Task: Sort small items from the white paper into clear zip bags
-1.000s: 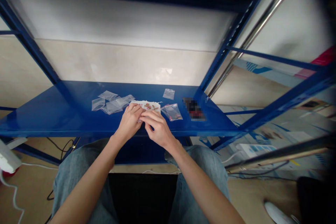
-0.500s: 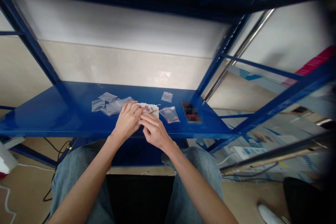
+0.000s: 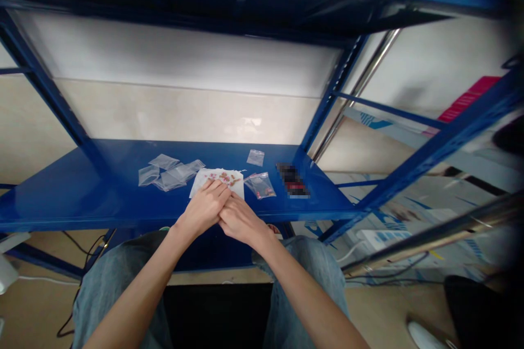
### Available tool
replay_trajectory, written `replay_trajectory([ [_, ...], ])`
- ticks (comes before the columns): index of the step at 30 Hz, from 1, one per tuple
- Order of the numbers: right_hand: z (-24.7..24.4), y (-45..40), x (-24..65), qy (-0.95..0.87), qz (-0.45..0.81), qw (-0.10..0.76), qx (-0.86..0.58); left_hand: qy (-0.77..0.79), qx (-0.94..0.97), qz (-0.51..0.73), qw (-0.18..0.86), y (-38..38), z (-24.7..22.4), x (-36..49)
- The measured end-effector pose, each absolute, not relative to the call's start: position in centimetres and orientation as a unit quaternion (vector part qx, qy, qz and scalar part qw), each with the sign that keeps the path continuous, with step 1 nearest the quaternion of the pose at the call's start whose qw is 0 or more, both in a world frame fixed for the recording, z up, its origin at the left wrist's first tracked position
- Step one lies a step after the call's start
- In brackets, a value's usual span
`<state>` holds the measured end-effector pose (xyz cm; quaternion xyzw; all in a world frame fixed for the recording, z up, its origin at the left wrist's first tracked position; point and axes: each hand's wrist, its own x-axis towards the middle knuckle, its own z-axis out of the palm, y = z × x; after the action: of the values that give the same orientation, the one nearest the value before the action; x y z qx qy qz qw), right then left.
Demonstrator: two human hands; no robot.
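My left hand [image 3: 208, 204] and my right hand [image 3: 239, 215] touch each other over the front part of a white paper [image 3: 197, 181]. Their fingers are bent together, and whatever lies between them is hidden. Several small reddish-brown pieces [image 3: 224, 176] lie on the paper just beyond my fingertips. To the left is a loose pile of clear plastic bags [image 3: 170, 176]. Right of the paper lies a clear bag [image 3: 262, 186] with small red and brown pieces inside. Behind it, a smaller clear bag [image 3: 256, 157] rests flat on the shelf.
The blue shelf [image 3: 102, 188] carries a dark, blurred-out flat object [image 3: 292, 180] at the right. Blue uprights stand at both sides, and another blue shelf [image 3: 286, 11] hangs overhead. A metal pole [image 3: 368, 71] rises beyond the right upright. A shoe [image 3: 426, 335] shows at the lower right.
Both hands have drawn back toward the shelf's front edge and closer together, uncovering more of the paper and the pieces on it. The whole view has shifted slightly.
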<state>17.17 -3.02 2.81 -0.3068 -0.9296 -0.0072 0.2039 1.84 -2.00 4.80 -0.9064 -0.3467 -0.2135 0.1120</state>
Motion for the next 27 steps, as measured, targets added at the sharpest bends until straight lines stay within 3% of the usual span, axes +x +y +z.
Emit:
replay_trajectory([
  [8,2.4,-2.7,17.0,-0.925,-0.021,0.249,-0.287,-0.326,-0.915,-0.213,0.106,-2.2,5.1,1.8],
  [13,2.1,-2.7,16.9,-0.931,-0.013,0.234,-0.279,-0.346,-0.909,-0.219,0.074,-1.6,4.3,0.8],
  [19,2.4,-2.1,17.3,-0.921,-0.014,0.289,-0.26,-0.447,-0.836,-0.292,0.13,1.0,2.6,-4.7],
  [23,1.9,2.0,20.3,-0.858,-0.035,0.327,-0.395,-0.476,-0.786,-0.372,0.134,1.4,1.9,-5.2],
  [27,0.7,6.1,23.2,-0.79,-0.043,0.321,-0.521,-0.445,-0.813,-0.357,0.119,1.1,0.5,-2.9],
])
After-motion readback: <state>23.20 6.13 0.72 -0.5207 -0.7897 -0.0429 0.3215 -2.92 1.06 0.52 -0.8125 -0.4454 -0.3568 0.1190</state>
